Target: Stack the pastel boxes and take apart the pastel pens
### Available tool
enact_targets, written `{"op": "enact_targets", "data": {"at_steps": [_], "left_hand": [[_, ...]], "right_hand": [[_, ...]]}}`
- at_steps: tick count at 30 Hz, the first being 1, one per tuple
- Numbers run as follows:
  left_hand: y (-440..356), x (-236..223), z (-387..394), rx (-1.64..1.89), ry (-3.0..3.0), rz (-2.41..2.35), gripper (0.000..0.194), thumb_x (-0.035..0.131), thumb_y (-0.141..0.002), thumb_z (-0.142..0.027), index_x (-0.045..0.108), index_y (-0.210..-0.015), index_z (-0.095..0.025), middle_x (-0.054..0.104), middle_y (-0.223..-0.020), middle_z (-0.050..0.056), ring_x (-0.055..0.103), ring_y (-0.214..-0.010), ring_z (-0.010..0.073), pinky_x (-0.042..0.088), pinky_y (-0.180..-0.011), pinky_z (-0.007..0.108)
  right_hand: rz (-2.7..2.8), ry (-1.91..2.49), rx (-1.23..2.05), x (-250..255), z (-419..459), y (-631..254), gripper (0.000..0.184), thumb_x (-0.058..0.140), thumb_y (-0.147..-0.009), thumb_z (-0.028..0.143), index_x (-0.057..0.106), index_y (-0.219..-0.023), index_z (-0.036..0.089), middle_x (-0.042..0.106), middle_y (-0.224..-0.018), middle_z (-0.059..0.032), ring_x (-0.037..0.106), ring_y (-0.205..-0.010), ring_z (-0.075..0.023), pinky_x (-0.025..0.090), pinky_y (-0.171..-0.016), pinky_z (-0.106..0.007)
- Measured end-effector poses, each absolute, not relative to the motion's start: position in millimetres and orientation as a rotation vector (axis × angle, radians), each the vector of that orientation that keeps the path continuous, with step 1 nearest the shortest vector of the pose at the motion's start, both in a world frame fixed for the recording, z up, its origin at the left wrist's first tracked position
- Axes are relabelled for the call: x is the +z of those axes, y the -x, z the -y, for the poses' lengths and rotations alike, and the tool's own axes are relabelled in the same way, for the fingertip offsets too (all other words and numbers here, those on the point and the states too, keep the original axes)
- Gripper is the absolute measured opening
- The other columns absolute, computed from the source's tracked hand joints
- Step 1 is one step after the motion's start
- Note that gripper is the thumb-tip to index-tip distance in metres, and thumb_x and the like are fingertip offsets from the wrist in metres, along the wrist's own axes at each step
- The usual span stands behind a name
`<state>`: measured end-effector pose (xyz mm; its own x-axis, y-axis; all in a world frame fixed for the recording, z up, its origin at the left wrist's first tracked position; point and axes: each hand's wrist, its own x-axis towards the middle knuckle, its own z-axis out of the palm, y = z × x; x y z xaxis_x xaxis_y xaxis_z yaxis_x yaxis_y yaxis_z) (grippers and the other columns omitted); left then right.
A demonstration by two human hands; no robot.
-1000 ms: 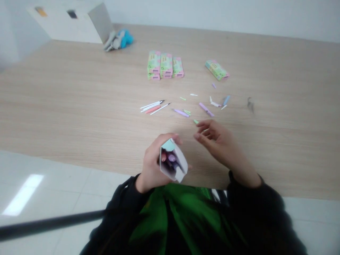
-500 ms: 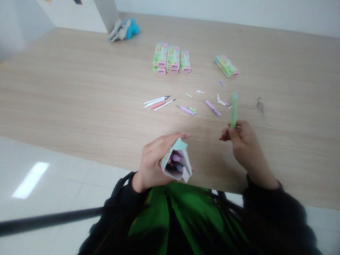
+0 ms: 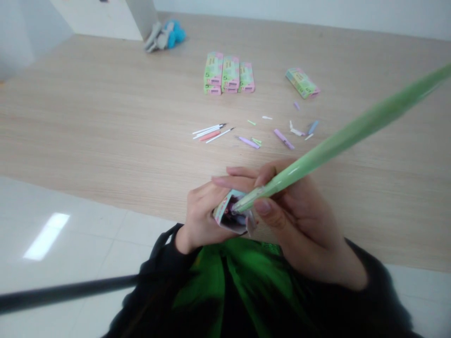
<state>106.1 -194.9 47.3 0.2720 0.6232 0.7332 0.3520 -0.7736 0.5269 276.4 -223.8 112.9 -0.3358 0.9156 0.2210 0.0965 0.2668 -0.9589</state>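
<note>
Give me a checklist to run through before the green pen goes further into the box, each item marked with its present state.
1. Left hand has the open pen box in its grip: ok.
2. Right hand pinches the green pen near its lower end: ok.
3. Pen tip sits at the box mouth: ok.
4. Box mouth faces up toward the pen: ok.
5. Room left among the pens already inside: cannot tell, the view into the box is dark and blurred.
6. Pen capped: cannot tell.
</note>
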Motion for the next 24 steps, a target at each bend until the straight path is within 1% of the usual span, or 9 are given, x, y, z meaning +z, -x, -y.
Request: {"op": "enact_targets", "data": {"at_steps": [5, 7, 10, 12, 14, 16, 18, 21, 24], "left_hand": [[-105, 47, 197, 1.479, -2.267, -0.929, 0.015, 0.071, -0.076, -0.025, 0.062, -0.088, -0.023, 0.070, -0.073, 0.000, 0.068, -0.065, 0.0169, 0.058, -0.059, 0.030], [-104, 47, 197, 1.503, -2.247, -0.908, 0.020, 0.073, -0.075, -0.026, 0.063, -0.093, -0.022, 0.073, -0.081, 0.002, 0.071, -0.072, 0.0185, 0.060, -0.063, 0.031], [-102, 47, 198, 1.443, -2.204, -0.902, 0.040, 0.076, -0.074, -0.029, 0.064, -0.111, -0.020, 0.075, -0.104, 0.007, 0.073, -0.088, 0.0211, 0.062, -0.076, 0.033], [-102, 48, 199, 1.381, -2.193, -0.888, 0.052, 0.080, -0.071, -0.030, 0.063, -0.118, -0.019, 0.075, -0.112, 0.009, 0.073, -0.091, 0.0216, 0.062, -0.080, 0.033], [-102, 50, 200, 1.350, -2.182, -0.885, 0.048, 0.081, -0.071, -0.030, 0.065, -0.114, -0.018, 0.075, -0.110, 0.009, 0.073, -0.089, 0.0214, 0.062, -0.080, 0.033], [-103, 52, 201, 1.318, -2.158, -0.920, 0.036, 0.078, -0.073, -0.029, 0.067, -0.106, -0.018, 0.076, -0.106, 0.009, 0.073, -0.088, 0.0212, 0.061, -0.081, 0.033], [-104, 54, 201, 1.302, -2.159, -0.951, 0.029, 0.075, -0.075, -0.026, 0.068, -0.102, -0.018, 0.076, -0.101, 0.008, 0.073, -0.085, 0.0203, 0.061, -0.080, 0.032], [-105, 54, 201, 1.357, -2.196, -0.930, 0.030, 0.072, -0.076, -0.023, 0.066, -0.105, -0.018, 0.076, -0.097, 0.006, 0.073, -0.082, 0.0178, 0.061, -0.076, 0.029], [-106, 50, 200, 1.444, -2.196, -0.856, 0.030, 0.067, -0.078, -0.022, 0.064, -0.107, -0.020, 0.075, -0.098, 0.006, 0.072, -0.084, 0.0176, 0.060, -0.076, 0.028]], "right_hand": [[1.725, 0.813, 1.081, 110, 220, -276, 0.017, 0.050, -0.099, 0.019, 0.055, -0.114, 0.025, 0.067, -0.127, -0.0052, 0.058, -0.128, -0.0222, 0.047, -0.111, -0.044], [1.693, 0.777, 1.062, 114, 220, -278, 0.018, 0.054, -0.097, 0.015, 0.057, -0.111, 0.025, 0.068, -0.126, -0.0047, 0.059, -0.126, -0.0221, 0.048, -0.109, -0.044], [1.623, 0.791, 0.943, 123, 218, -285, 0.018, 0.064, -0.090, 0.014, 0.062, -0.104, 0.027, 0.069, -0.111, -0.0029, 0.065, -0.111, -0.0231, 0.056, -0.094, -0.042], [1.613, 0.838, 0.808, 128, 216, -290, 0.017, 0.067, -0.088, 0.016, 0.065, -0.100, 0.028, 0.066, -0.100, -0.0017, 0.065, -0.100, -0.0221, 0.057, -0.085, -0.040], [1.688, 0.872, 0.757, 131, 214, -292, 0.015, 0.068, -0.088, 0.017, 0.066, -0.098, 0.027, 0.065, -0.094, -0.0008, 0.064, -0.093, -0.0200, 0.056, -0.083, -0.037], [1.800, 0.861, 0.794, 131, 212, -291, 0.015, 0.068, -0.088, 0.015, 0.066, -0.099, 0.025, 0.066, -0.092, -0.0005, 0.064, -0.089, -0.0180, 0.056, -0.080, -0.034], [1.878, 0.837, 0.808, 129, 211, -289, 0.015, 0.066, -0.088, 0.014, 0.066, -0.098, 0.025, 0.066, -0.092, -0.0007, 0.064, -0.087, -0.0168, 0.055, -0.079, -0.032], [1.938, 0.820, 0.798, 125, 210, -285, 0.014, 0.063, -0.089, 0.012, 0.066, -0.096, 0.023, 0.067, -0.094, -0.0016, 0.063, -0.088, -0.0165, 0.054, -0.080, -0.032], [2.004, 0.856, 0.880, 123, 207, -281, 0.013, 0.061, -0.088, 0.011, 0.067, -0.094, 0.020, 0.064, -0.091, -0.0030, 0.062, -0.086, -0.0163, 0.054, -0.076, -0.031]]}}
